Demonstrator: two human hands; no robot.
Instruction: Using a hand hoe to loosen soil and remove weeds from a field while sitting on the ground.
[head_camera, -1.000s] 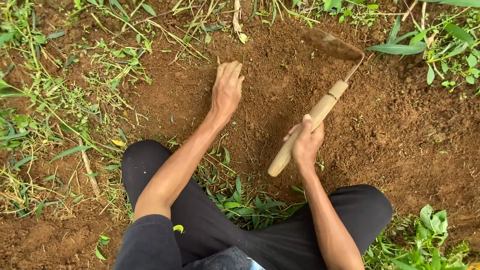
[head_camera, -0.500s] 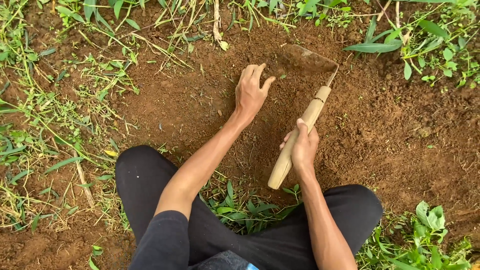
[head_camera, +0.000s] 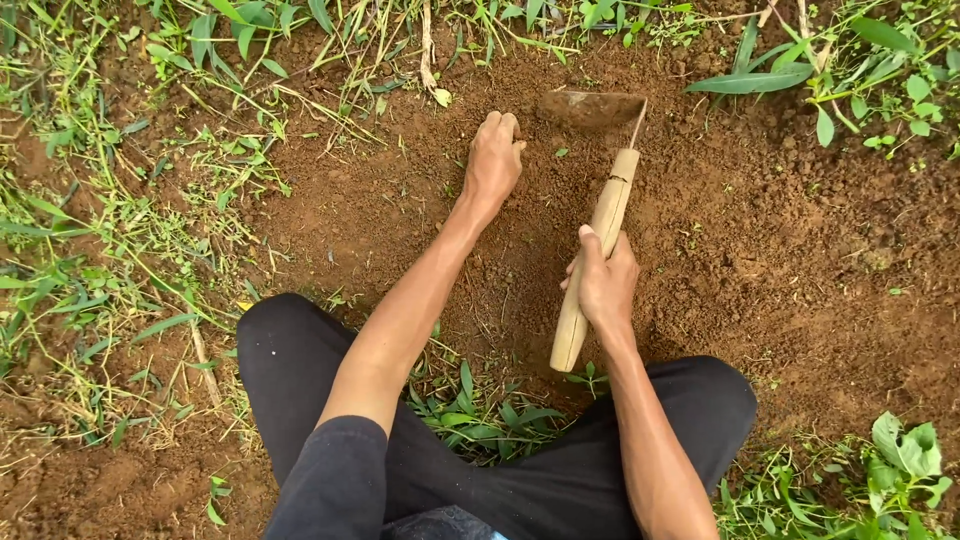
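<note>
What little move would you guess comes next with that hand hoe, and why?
Probably a short pull of the hand hoe toward the knees. Its blade rests on the loose soil at the far edge of the bare patch, the right hand grips the wooden handle, and the left hand presses into the soil just beside the blade.

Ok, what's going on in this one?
A person squats on a patch of bare brown soil ringed by weeds and grass. The right hand holds a small hand hoe by its pale wooden handle, with the soil-caked blade resting on the ground ahead. The left hand reaches forward, fingers pressed into the loose dirt just left of the blade. Both knees, in dark trousers, frame the bottom of the view.
</note>
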